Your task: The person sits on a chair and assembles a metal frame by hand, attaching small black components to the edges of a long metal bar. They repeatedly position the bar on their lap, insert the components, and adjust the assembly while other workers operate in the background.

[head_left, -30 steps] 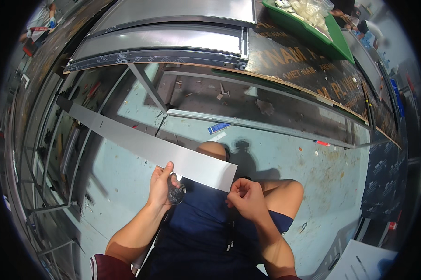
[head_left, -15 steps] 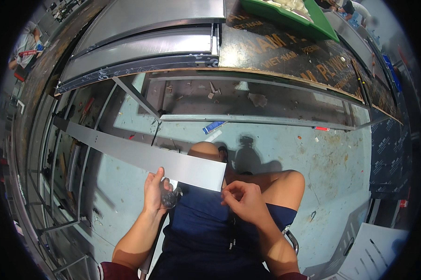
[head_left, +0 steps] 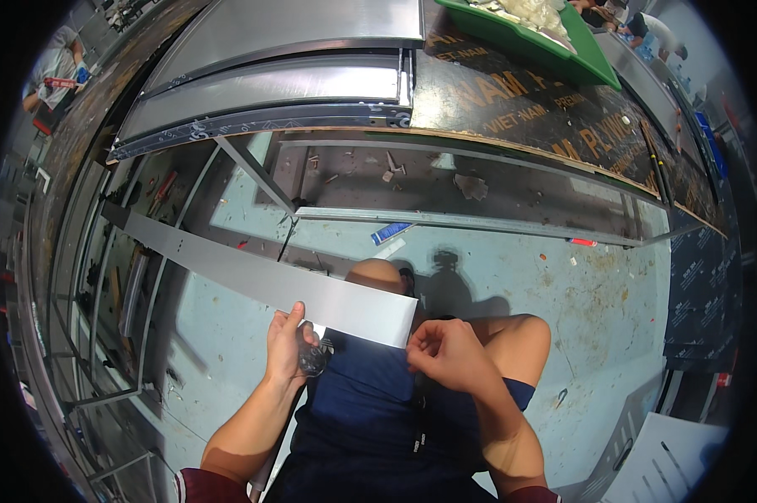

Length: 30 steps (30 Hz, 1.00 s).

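Observation:
A long, flat grey metal strip point(head_left: 311, 295) slants from the far left down to my lap, its near end over my blue shorts. My left hand point(head_left: 284, 348) is closed at the strip's lower edge, thumb up against it. A dark, shiny crumpled wad point(head_left: 314, 355), which looks like plastic film, sits by the fingers of that hand. At the strip's right end, my right hand point(head_left: 454, 354) is closed with thumb and fingertips pinched together beside the corner. Whatever lies in that pinch is too small to make out.
Ahead stands a workbench point(head_left: 512, 109) bearing metal panels point(head_left: 286, 84) and a green tray point(head_left: 554, 42). Its steel frame rail point(head_left: 445, 220) runs low in front. A blue tube point(head_left: 392, 232) lies on the floor. Metal racking point(head_left: 101, 335) stands left; another person point(head_left: 59, 67) works far left.
The whole view has shifted slightly, so the bench, strip and both hands appear a little farther right and lower. Both hands keep nearly the same places at the strip.

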Each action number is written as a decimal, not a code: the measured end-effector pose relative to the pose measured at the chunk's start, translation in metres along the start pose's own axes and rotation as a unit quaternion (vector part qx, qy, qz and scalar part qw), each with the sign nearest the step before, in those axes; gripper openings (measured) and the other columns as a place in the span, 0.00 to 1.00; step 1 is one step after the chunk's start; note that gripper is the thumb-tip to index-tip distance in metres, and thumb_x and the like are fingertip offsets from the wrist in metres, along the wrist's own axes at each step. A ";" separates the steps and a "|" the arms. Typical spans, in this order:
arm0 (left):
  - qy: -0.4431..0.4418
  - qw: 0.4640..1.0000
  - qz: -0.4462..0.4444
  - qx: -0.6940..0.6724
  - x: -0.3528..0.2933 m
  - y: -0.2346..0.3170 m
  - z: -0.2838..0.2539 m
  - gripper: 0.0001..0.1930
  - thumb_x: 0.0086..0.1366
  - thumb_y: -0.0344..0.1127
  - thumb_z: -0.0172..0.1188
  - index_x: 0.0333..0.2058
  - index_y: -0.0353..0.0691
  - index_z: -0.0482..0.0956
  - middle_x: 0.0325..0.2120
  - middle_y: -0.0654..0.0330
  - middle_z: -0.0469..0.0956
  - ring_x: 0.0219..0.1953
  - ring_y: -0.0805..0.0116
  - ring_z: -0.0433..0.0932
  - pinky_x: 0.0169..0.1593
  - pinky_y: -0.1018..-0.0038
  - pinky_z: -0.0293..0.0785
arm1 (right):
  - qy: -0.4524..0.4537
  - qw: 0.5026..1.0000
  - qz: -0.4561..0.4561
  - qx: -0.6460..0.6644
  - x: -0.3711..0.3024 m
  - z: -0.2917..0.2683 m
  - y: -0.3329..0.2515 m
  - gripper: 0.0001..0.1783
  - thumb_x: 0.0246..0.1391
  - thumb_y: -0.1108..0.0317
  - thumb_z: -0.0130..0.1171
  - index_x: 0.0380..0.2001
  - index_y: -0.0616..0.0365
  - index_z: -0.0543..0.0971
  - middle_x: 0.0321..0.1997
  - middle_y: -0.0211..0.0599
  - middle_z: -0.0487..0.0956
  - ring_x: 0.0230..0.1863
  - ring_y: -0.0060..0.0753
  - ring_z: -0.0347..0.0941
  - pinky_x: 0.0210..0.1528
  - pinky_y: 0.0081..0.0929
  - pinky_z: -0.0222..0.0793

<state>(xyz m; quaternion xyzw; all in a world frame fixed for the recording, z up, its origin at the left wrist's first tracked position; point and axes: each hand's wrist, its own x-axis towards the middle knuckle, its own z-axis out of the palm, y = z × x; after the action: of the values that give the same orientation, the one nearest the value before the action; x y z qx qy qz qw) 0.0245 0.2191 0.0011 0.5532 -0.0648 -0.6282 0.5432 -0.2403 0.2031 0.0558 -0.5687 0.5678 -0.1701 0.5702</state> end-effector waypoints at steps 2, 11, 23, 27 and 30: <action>0.003 1.000 -0.002 0.002 -0.001 0.000 0.001 0.14 0.72 0.40 0.61 0.36 0.47 0.64 0.27 0.67 0.68 0.18 0.79 0.68 0.23 0.78 0.71 | 0.018 0.999 -0.017 -0.028 0.000 0.002 -0.001 0.09 0.47 0.70 0.65 0.25 0.67 0.81 0.21 0.36 0.83 0.25 0.20 0.81 0.32 0.19 0.75; -0.003 1.000 0.000 -0.001 -0.007 0.004 0.006 0.10 0.72 0.39 0.60 0.40 0.45 0.67 0.31 0.66 0.73 0.18 0.80 0.68 0.24 0.79 0.71 | 0.078 0.997 -0.011 0.002 -0.001 0.014 -0.001 0.09 0.41 0.68 0.67 0.21 0.62 0.80 0.18 0.29 0.79 0.21 0.17 0.74 0.27 0.20 0.70; -0.013 1.000 0.017 -0.015 -0.004 0.004 0.005 0.09 0.72 0.38 0.60 0.40 0.46 0.68 0.30 0.69 0.72 0.19 0.80 0.67 0.23 0.79 0.70 | 0.142 0.986 -0.079 0.033 -0.005 0.022 0.027 0.08 0.44 0.70 0.66 0.26 0.64 0.80 0.21 0.35 0.81 0.25 0.23 0.80 0.30 0.22 0.74; -0.004 1.000 0.018 -0.018 -0.004 0.004 0.006 0.10 0.72 0.38 0.61 0.37 0.46 0.68 0.28 0.69 0.70 0.19 0.80 0.66 0.23 0.79 0.69 | 0.159 0.968 -0.103 0.165 -0.007 0.029 0.036 0.08 0.51 0.71 0.65 0.32 0.65 0.79 0.29 0.36 0.83 0.29 0.23 0.81 0.32 0.22 0.74; 0.011 1.000 0.016 -0.012 -0.003 0.002 0.003 0.10 0.72 0.38 0.61 0.33 0.47 0.68 0.26 0.70 0.68 0.19 0.80 0.66 0.23 0.79 0.69 | 0.137 0.965 -0.124 0.185 -0.010 0.032 0.041 0.08 0.55 0.72 0.65 0.35 0.65 0.78 0.32 0.36 0.83 0.32 0.23 0.82 0.35 0.22 0.75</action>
<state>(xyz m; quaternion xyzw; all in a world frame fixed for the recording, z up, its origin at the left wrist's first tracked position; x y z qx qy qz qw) 0.0234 0.2192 0.0056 0.5524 -0.0597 -0.6139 0.5608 -0.2342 0.2380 0.0165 -0.4903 0.5239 -0.4181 0.5570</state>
